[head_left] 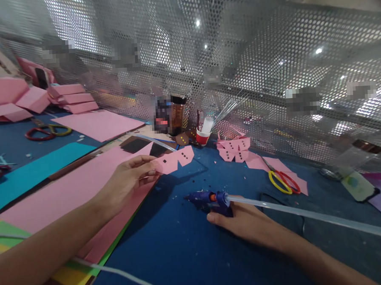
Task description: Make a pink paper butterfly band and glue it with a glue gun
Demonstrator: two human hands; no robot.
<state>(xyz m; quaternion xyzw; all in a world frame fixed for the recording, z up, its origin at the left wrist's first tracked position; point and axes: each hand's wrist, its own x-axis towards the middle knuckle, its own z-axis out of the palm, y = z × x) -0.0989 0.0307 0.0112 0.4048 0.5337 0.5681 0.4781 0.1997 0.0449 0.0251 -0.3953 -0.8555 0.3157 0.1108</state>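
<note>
Between the fingers of my left hand (131,177) is a pink paper cutout (174,161) with a notch in its edge and small black squares on it. It is held up above the blue table, near the stacked pink sheets. My right hand (239,218) is wrapped around a blue glue gun (209,199), its nozzle pointing left. A long clear glue stick (309,213) sticks out of the gun's back toward the right. Similar pink cutouts (234,149) with black squares lie by the mesh screen. The lower fingers of my right hand are hidden.
Red-and-yellow scissors (283,182) rest on pink paper at the right, near a phone (360,186). A red-and-white cup (203,136) and a brown jar (178,115) stand by the perforated metal screen (257,71). Pink sheets (68,187), a teal strip (38,171) and more scissors (47,132) lie left. A white cable (127,275) crosses the front.
</note>
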